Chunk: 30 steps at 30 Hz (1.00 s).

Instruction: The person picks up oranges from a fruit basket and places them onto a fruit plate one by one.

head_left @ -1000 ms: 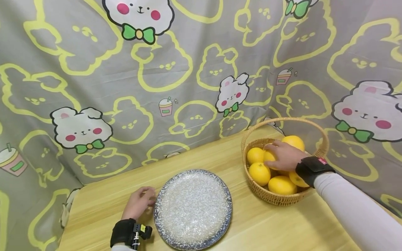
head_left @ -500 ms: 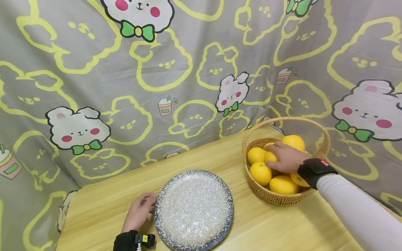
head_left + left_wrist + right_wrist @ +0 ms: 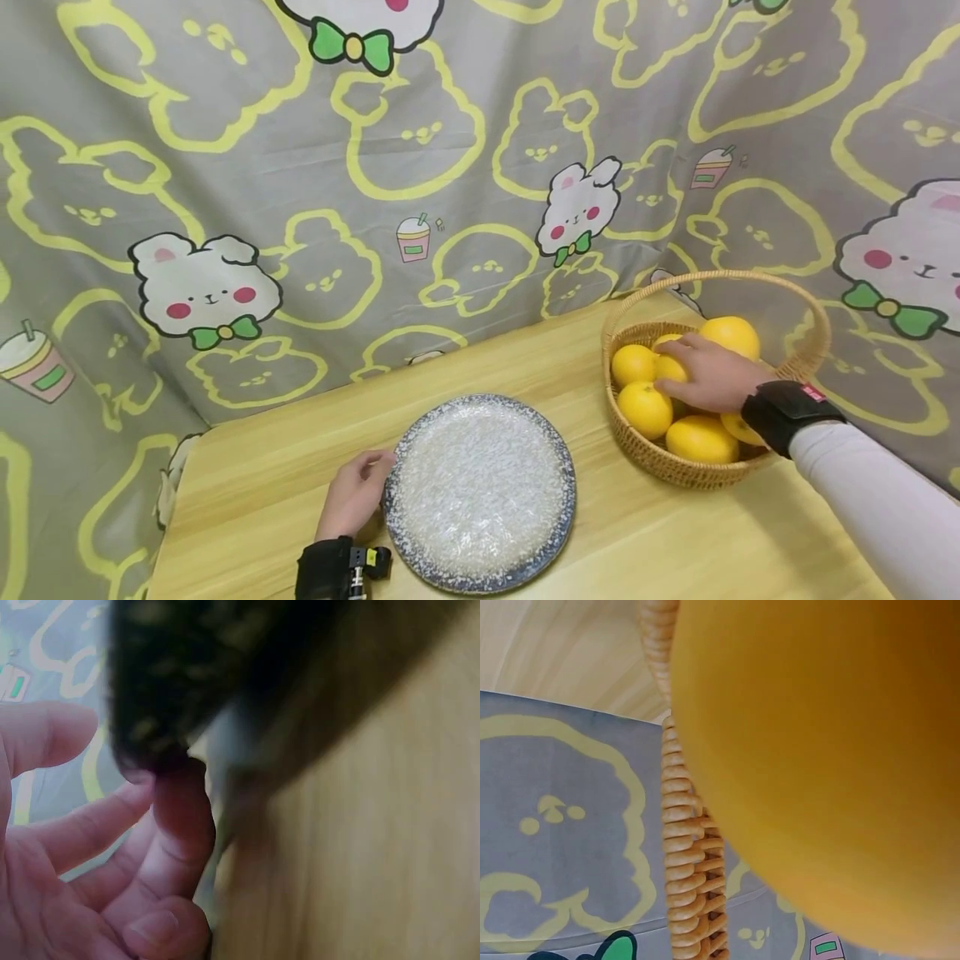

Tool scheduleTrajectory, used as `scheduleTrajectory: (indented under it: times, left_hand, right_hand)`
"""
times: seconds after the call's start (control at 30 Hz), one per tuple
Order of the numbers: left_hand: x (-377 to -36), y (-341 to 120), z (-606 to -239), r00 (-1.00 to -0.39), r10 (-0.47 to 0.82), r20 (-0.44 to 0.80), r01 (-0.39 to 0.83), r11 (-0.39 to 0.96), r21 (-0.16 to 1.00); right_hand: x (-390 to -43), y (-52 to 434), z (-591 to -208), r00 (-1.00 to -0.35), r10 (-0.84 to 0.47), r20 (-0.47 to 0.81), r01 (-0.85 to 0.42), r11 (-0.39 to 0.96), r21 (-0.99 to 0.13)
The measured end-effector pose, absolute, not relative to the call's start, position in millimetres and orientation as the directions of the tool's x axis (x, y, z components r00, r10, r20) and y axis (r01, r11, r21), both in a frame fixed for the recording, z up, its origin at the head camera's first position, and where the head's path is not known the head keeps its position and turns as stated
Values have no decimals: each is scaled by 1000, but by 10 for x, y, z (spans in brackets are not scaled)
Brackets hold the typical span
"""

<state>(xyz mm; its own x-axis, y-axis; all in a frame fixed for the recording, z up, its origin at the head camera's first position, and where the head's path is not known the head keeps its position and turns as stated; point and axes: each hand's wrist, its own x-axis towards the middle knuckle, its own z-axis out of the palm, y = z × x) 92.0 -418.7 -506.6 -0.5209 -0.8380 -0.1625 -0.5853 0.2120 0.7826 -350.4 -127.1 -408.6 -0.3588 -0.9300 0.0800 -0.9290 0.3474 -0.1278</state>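
In the head view, my left hand point(image 3: 356, 497) is at the left rim of a round speckled white plate point(image 3: 480, 492) with a blue edge. The left wrist view shows fingertips touching the dark speckled rim point(image 3: 146, 761), one finger reaching beneath it, while an upper digit stays apart. My right hand point(image 3: 712, 375) reaches into a wicker basket point(image 3: 667, 471), its fingers and thumb around a yellow-orange orange point(image 3: 670, 369), which the hand partly covers. Several similar oranges point(image 3: 645, 410) surround it. A large, blurred orange point(image 3: 817, 765) fills much of the right wrist view, hiding the right hand's fingers.
The basket's arched handle point(image 3: 727, 275) rises behind the right hand. Plate and basket stand on a light wooden table point(image 3: 285, 442), with the plate to the left. A grey patterned curtain point(image 3: 315, 167) hangs along the table's back and sides.
My left hand has moved up to the plate's rim and now touches it. The right hand stays on the orange in the basket. The head view has shifted slightly.
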Motion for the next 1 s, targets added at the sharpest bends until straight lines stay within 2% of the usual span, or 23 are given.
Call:
scheduleTrajectory:
  times: [0.13, 0.37, 0.87, 1.0]
  left_hand:
    - [920, -4202, -5067, -532, -831, -165, -629, 257, 734]
    - [954, -4248, -5047, -581, -802, -134, -622, 332, 709]
    - [911, -4259, -5051, -591, -795, -138, -573, 293, 765]
    - [945, -4268, -5075, -576, -805, -142, -592, 291, 751]
  right_hand:
    - [-3482, -1235, -4106, -358, -929, 93, -929, 344, -133]
    - [-3488, -1242, -4097, -358, -928, 102, -930, 346, -123]
    - [-3522, -1252, -4039, -373, -925, 70, -924, 363, -116]
    - [-3501, -1272, -4059, -368, -928, 62, -924, 358, -134]
